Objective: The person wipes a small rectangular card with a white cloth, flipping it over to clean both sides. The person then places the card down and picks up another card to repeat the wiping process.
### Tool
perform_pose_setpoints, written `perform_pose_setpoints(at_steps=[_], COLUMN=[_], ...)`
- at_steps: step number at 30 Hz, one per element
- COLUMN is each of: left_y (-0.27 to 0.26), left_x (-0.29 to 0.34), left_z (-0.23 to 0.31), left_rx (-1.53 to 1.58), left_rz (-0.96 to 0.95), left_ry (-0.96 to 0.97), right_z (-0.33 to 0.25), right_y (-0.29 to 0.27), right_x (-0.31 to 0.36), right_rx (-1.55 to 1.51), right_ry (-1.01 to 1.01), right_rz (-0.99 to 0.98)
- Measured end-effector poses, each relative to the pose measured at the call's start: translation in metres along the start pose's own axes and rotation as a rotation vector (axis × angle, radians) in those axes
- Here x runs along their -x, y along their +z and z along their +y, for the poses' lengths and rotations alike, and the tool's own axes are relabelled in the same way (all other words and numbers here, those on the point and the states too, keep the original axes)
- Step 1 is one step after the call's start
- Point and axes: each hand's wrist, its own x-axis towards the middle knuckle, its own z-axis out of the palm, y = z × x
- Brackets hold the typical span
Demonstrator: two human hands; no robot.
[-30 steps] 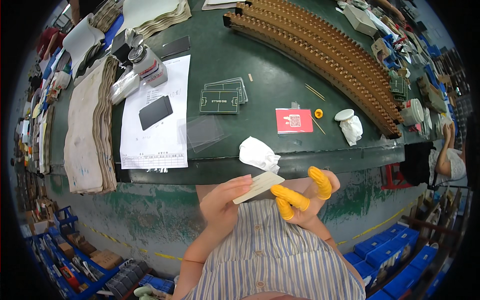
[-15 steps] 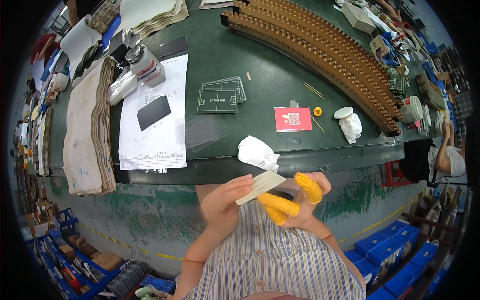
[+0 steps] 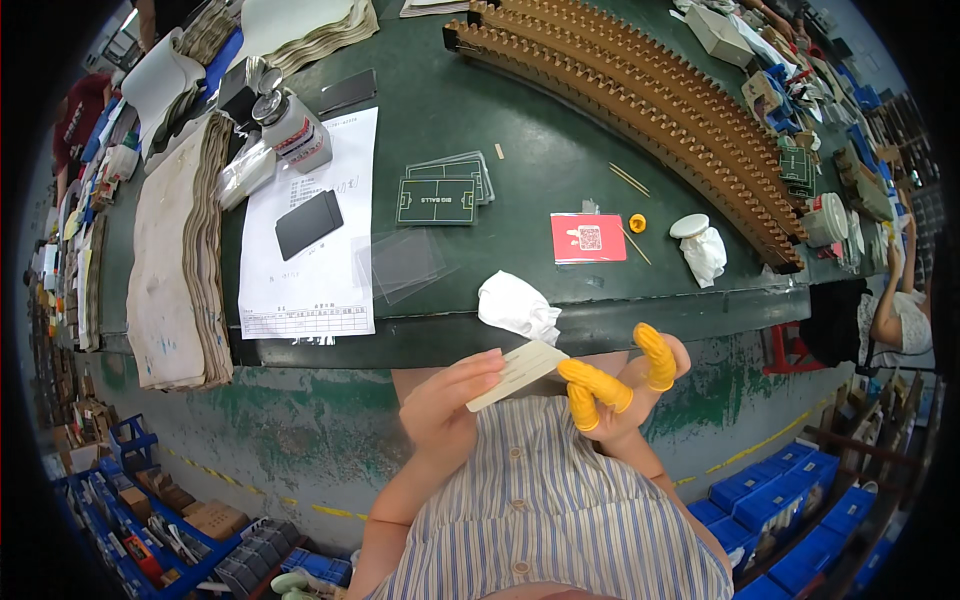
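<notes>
Left fingers (image 3: 468, 378) pinch a pale card (image 3: 518, 376), while yellow-capped right fingers (image 3: 598, 384) stand spread and empty by its corner.

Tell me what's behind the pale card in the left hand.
Behind the pale card, the striped garment shows past its lower edge; whatever the card covers cannot be seen.

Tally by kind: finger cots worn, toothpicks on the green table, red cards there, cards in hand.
Yellow finger cots on right hand: 3
Toothpicks: 3
Red card: 1
Pale card in left hand: 1
Total: 8
</notes>
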Motion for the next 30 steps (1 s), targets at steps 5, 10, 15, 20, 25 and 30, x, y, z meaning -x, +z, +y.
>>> perform_pose_setpoints(at_steps=[5, 10, 15, 20, 25, 30], left_y=[0.0000, 0.0008, 0.0013, 0.0015, -0.0006, 0.0006], left_x=[0.0003, 0.0017, 0.0007, 0.0002, 0.0008, -0.0003], left_z=[-0.0016, -0.0019, -0.0016, -0.0026, -0.0028, -0.0032], left_rx=[0.020, 0.022, 0.053, 0.072, 0.039, 0.051], left_rz=[0.020, 0.012, 0.028, 0.022, 0.013, 0.039], left_ry=[-0.010, -0.023, -0.021, -0.024, -0.027, -0.020], right_z=[0.0008, 0.0034, 0.0018, 0.0002, 0.0033, 0.0021], right_y=[-0.0017, 0.0044, 0.0004, 0.0019, 0.0064, 0.0028], right_x=[-0.0006, 0.0003, -0.0040, -0.0040, -0.0016, -0.0038], right_rx=[-0.032, -0.059, 0.020, -0.046, -0.038, -0.032], right_ry=[0.001, -0.014, -0.001, -0.065, -0.013, -0.006], right_rz=[0.027, 0.036, 0.032, -0.012, 0.046, 0.035])
